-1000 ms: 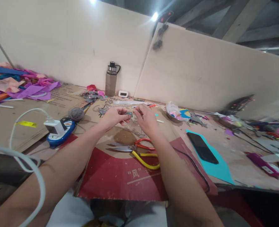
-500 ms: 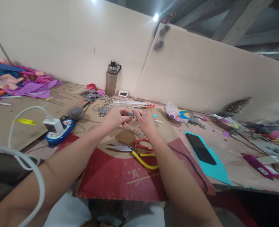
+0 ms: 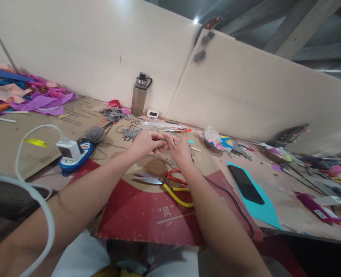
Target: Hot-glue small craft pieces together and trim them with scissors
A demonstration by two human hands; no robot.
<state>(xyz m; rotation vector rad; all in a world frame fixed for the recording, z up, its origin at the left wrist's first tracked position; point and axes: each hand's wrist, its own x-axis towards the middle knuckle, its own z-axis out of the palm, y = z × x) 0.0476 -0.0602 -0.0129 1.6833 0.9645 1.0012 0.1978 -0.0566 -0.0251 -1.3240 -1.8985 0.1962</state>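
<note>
My left hand (image 3: 149, 144) and my right hand (image 3: 178, 147) meet above the middle of the cardboard (image 3: 121, 219). Their fingertips are pinched together around a small greyish piece (image 3: 165, 141), mostly hidden by the fingers and too small to name. Below the hands lies a pair of scissors (image 3: 150, 179) with one red and one yellow handle, blades apart and pointing left. A brown roundish patch or object (image 3: 155, 167) is just behind the blades. Grey scraps (image 3: 131, 133) lie beyond my left hand, and a ball of grey yarn (image 3: 95, 134) sits farther left.
A blue power strip (image 3: 76, 158) with a white charger (image 3: 69, 149) stands left. Behind are a water bottle (image 3: 139, 96) and a small clock (image 3: 152, 113). A bowl (image 3: 212, 145), a phone (image 3: 247, 184) on turquoise sheet and a purple box (image 3: 317, 207) lie right. Coloured scraps (image 3: 43, 104) pile far left.
The view has shifted slightly, so the background sits a little to the right. My hands stay pinched together; the small piece between them is now more covered by the fingers.
</note>
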